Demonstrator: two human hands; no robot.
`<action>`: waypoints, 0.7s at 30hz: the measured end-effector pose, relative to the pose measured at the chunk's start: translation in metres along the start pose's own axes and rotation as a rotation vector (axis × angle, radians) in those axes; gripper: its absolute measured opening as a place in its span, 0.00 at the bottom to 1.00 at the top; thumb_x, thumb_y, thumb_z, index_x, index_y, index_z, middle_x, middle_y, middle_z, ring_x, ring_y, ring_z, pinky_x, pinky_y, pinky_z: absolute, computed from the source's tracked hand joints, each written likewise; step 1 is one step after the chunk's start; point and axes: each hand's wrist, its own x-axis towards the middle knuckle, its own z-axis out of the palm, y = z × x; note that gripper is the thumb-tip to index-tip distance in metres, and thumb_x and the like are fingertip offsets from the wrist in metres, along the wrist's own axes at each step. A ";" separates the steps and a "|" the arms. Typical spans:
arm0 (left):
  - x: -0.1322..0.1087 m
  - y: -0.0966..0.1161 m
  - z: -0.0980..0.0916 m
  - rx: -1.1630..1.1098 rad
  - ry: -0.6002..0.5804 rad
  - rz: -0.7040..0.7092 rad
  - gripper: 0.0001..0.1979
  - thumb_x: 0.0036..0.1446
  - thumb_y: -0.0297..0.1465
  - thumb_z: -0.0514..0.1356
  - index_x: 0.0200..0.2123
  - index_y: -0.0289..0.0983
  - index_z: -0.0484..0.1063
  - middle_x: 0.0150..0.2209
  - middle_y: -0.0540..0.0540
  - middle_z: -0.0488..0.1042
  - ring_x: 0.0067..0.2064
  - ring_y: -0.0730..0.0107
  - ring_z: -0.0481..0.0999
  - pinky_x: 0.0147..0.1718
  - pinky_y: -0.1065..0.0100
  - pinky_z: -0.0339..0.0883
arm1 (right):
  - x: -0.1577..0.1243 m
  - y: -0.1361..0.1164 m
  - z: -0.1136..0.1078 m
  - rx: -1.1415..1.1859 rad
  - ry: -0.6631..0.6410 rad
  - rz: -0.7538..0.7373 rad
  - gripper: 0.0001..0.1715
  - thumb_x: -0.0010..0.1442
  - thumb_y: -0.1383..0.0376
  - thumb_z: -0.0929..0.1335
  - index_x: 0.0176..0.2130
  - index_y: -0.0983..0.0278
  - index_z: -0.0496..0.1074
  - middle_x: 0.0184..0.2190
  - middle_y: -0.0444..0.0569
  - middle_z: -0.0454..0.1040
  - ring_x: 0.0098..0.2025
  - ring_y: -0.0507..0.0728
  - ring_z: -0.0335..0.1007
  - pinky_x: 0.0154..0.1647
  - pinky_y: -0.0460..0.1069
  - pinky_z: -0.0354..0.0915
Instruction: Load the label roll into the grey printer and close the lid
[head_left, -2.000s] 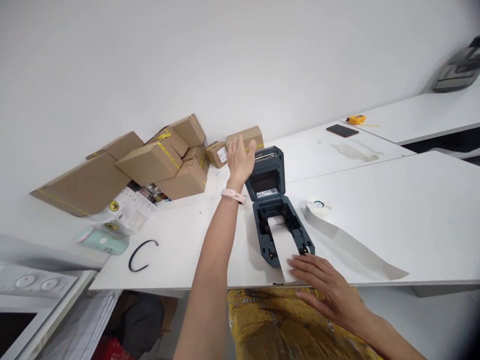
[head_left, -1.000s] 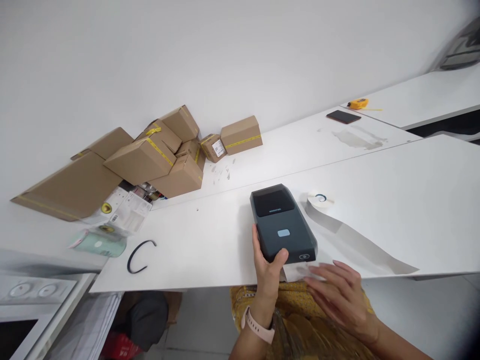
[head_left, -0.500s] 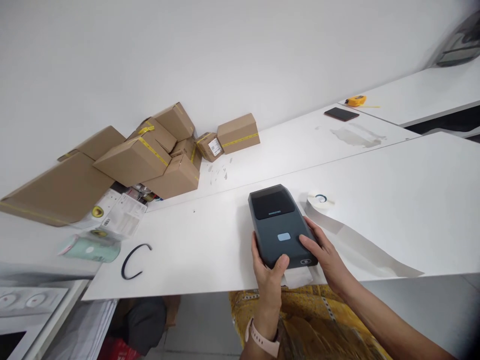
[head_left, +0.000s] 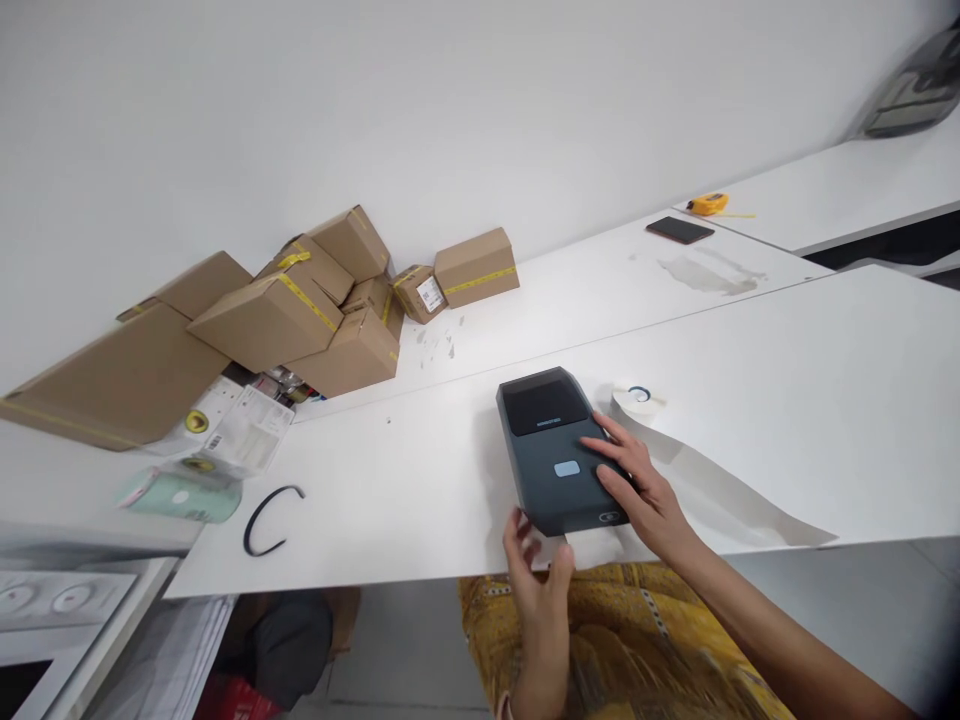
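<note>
A dark label printer (head_left: 541,492) with a black window and a light blue button rests on the white table close to its front edge. My right hand (head_left: 646,490) lies across the printer's right side, fingers spread over the top. Just off the printer's front left corner is my left hand (head_left: 538,595), its thumb and fingers apart with nothing between them. White paper (head_left: 596,546) sticks out of the printer's front, below the lid. Behind and to the right stands a paper roll (head_left: 636,402), and a long paper strip (head_left: 731,490) trails from there toward the front edge.
Cardboard boxes (head_left: 262,320) are piled at the back left. A black headband-like curve (head_left: 251,520) and a green packet (head_left: 184,497) lie at left. Farther right are a dark phone-like slab (head_left: 680,230) and a yellow tape measure (head_left: 709,205).
My left hand has let go of the printer's left side and dropped toward the table edge. My right hand's fingers have come up from the side onto the printer's top.
</note>
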 end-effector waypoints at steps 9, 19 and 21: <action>-0.013 0.021 0.031 -0.168 -0.384 -0.392 0.34 0.44 0.62 0.64 0.27 0.33 0.75 0.20 0.48 0.72 0.16 0.80 0.62 0.19 0.72 0.46 | 0.000 0.000 -0.003 -0.047 -0.022 -0.042 0.17 0.71 0.55 0.63 0.50 0.52 0.79 0.70 0.45 0.58 0.70 0.64 0.53 0.68 0.63 0.56; -0.018 0.003 0.044 -0.275 -0.332 -0.401 0.33 0.39 0.62 0.67 0.26 0.38 0.66 0.16 0.55 0.65 0.16 0.79 0.60 0.13 0.74 0.52 | -0.001 0.000 0.000 -0.061 0.017 -0.106 0.18 0.71 0.59 0.63 0.54 0.53 0.76 0.69 0.48 0.61 0.68 0.63 0.56 0.67 0.64 0.57; -0.017 0.001 0.046 -0.277 -0.341 -0.388 0.32 0.42 0.61 0.66 0.26 0.37 0.66 0.16 0.55 0.65 0.15 0.79 0.60 0.13 0.74 0.53 | -0.001 0.001 0.000 -0.057 0.019 -0.113 0.17 0.71 0.60 0.63 0.54 0.52 0.76 0.69 0.48 0.61 0.68 0.63 0.57 0.67 0.64 0.57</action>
